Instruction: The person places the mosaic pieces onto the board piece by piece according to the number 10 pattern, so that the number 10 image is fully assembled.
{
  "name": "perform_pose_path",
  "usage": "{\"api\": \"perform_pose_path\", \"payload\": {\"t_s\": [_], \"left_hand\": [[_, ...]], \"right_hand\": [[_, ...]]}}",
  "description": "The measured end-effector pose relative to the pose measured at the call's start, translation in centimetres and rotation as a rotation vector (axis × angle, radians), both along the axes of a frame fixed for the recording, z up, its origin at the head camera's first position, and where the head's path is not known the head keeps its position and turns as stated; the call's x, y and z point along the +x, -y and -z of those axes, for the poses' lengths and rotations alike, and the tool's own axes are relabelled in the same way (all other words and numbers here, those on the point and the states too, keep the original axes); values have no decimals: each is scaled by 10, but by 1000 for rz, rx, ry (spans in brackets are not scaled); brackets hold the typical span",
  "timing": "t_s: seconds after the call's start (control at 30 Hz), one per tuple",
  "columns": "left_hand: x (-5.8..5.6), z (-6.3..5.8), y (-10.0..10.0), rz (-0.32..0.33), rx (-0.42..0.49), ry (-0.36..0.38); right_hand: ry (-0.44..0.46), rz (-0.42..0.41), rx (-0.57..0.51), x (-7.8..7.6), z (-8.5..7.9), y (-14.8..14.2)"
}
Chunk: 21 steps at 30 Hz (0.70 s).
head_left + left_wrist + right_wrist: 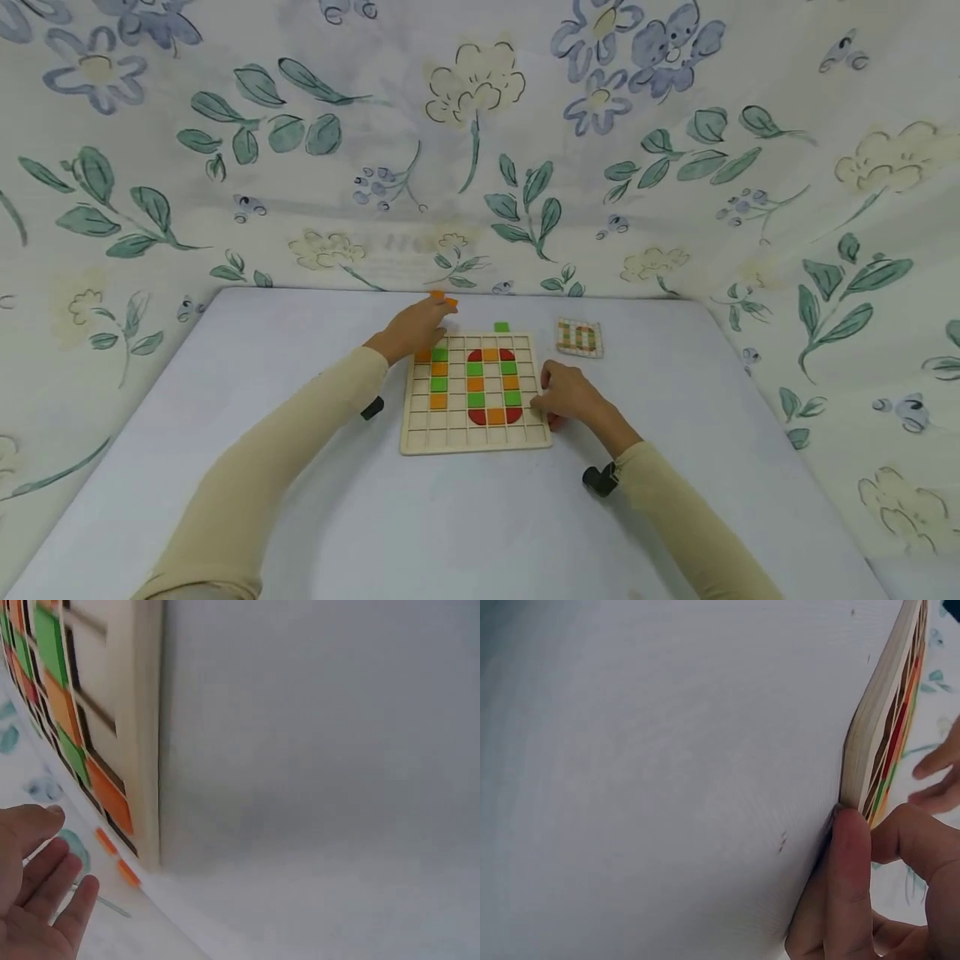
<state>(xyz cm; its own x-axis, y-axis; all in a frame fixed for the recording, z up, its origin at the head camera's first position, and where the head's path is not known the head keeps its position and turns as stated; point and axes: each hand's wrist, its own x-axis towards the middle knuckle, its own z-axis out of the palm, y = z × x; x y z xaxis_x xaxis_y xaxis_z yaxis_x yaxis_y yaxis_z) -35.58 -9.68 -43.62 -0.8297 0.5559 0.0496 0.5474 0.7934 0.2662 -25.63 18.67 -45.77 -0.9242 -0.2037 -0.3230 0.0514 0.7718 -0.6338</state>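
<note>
A wooden grid board (pixel 457 437) lies on the table with coloured tiles in its cells. Green and orange tiles (pixel 438 384) form a column at the left, and red, green and orange tiles (pixel 476 384) form a ring at the right. Over the board's far left corner is my left hand (pixel 412 327), its fingers loosely extended and holding nothing. Two loose orange tiles (pixel 127 873) lie beyond the board near those fingertips. My right hand (pixel 567 392) grips the board's right edge, with bent fingers against its side (pixel 859 761).
A small pattern card (pixel 579 337) showing a similar tile design lies right of the board's far corner. One loose green tile (pixel 502 327) sits just behind the board. The white table (pixel 480 517) ends at a floral cloth backdrop (pixel 480 208).
</note>
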Motion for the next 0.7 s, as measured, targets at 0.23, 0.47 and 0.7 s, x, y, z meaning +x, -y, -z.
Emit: {"api": "perform_pose_path", "payload": {"t_s": [0.23,0.47,0.7], "left_hand": [[-28,3,3,-44,-2,50],[-36,9,0,-17,-106,84],[-33,7,-7,-29,-158,70]], "right_hand": [[8,-8,-10,-1,1,3],[12,-12,-7,-2,1,4],[1,-6,18,-1,-3,-1]]}}
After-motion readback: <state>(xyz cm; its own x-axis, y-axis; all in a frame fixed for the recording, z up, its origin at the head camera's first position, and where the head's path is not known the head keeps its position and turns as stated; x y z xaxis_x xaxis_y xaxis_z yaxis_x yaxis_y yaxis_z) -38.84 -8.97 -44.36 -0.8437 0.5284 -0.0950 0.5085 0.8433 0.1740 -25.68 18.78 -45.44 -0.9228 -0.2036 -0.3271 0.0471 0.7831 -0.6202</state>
